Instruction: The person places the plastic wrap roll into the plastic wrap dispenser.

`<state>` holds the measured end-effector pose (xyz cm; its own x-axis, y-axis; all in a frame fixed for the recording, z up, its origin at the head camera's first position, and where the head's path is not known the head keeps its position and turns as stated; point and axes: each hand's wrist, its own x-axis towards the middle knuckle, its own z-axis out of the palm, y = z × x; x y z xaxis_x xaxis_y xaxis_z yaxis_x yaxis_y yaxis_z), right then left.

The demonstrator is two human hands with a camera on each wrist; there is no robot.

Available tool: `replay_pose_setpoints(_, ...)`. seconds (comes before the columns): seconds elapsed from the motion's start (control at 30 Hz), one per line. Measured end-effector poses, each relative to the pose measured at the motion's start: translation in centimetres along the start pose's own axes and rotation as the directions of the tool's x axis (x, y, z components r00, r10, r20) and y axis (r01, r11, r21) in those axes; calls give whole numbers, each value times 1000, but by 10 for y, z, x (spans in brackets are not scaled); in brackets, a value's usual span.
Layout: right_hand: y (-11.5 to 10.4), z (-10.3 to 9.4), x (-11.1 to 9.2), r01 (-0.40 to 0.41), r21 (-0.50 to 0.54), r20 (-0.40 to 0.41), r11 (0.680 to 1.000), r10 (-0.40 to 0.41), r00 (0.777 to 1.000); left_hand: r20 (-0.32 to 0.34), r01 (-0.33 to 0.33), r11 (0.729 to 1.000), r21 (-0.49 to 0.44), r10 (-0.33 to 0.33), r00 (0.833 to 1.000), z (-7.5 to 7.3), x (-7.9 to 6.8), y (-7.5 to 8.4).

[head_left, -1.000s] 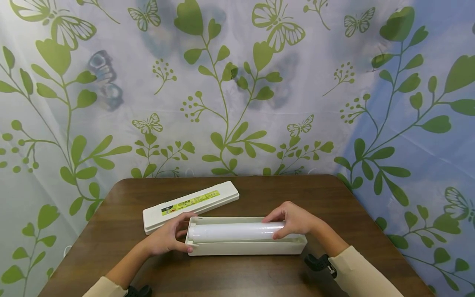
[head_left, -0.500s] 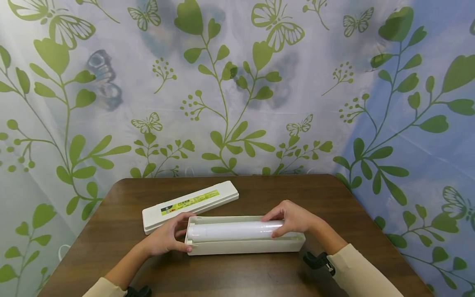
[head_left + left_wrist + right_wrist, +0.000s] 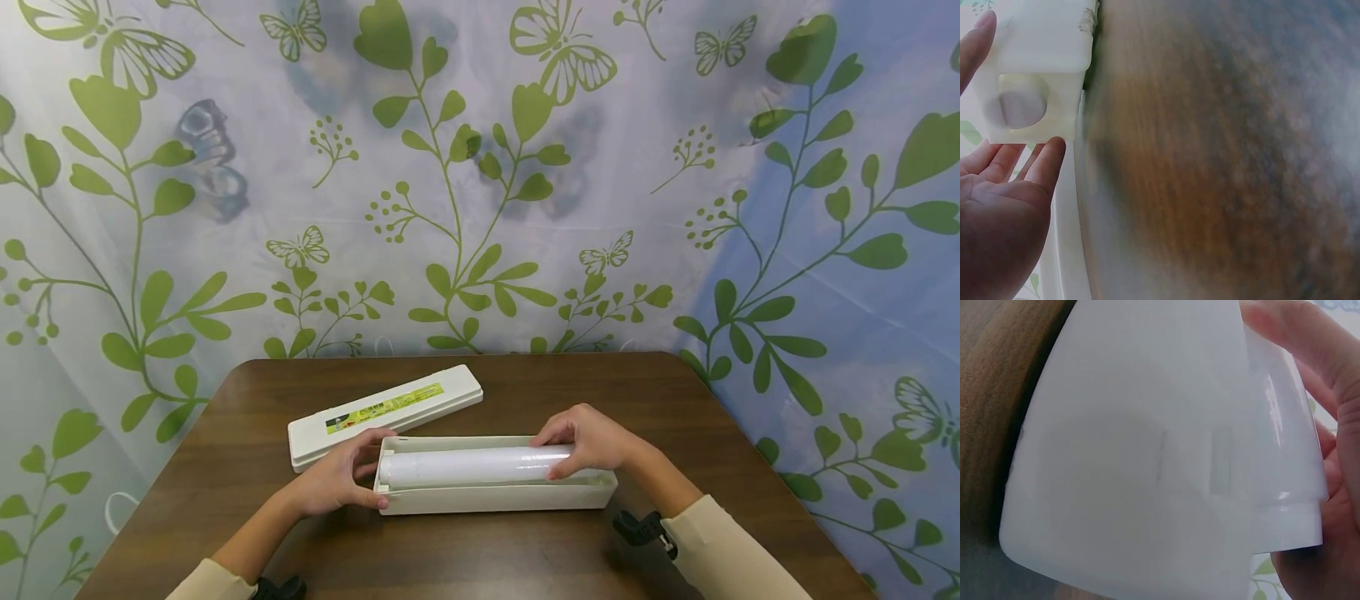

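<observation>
The brown bench (image 3: 480,557) spreads beneath everything. On it, the open white box (image 3: 495,501) lies between the left grip (image 3: 341,479), whose thumb and fingers bracket its end, and the right grip (image 3: 596,442). The labelled lid (image 3: 386,418) rests just behind the left grip. The white roll (image 3: 472,467) lies in the box, one end pinched by the right grip's curled thumb and fingers. Its glossy surface could slip there and drop askew; a slack left grip might let the box slide.

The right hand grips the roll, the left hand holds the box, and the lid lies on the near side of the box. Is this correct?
Not quite: in the head view, the lid lies on the far side of the box. The rest holds.
</observation>
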<state>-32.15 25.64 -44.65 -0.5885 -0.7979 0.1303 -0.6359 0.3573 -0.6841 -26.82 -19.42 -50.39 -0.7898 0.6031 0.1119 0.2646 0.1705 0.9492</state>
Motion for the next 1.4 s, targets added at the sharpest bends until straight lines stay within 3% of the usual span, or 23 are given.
replay_pose_setpoints(0.4, 2, 4, -5, -70, -26, -48, 997, 69, 996, 12, 14, 1000, -24, -14, 1000, -1, 0, 0)
replay_pose_setpoints(0.7, 5, 8, -7, -18, -55, -81, 998, 14, 997, 9, 17, 1000, -18, -17, 1000, -2, 1, 1)
replay_pose_setpoints(1.4, 7, 13, -8, -51, -58, -79, 997, 46, 996, 16, 10, 1000, -8, -9, 1000, -2, 0, 1)
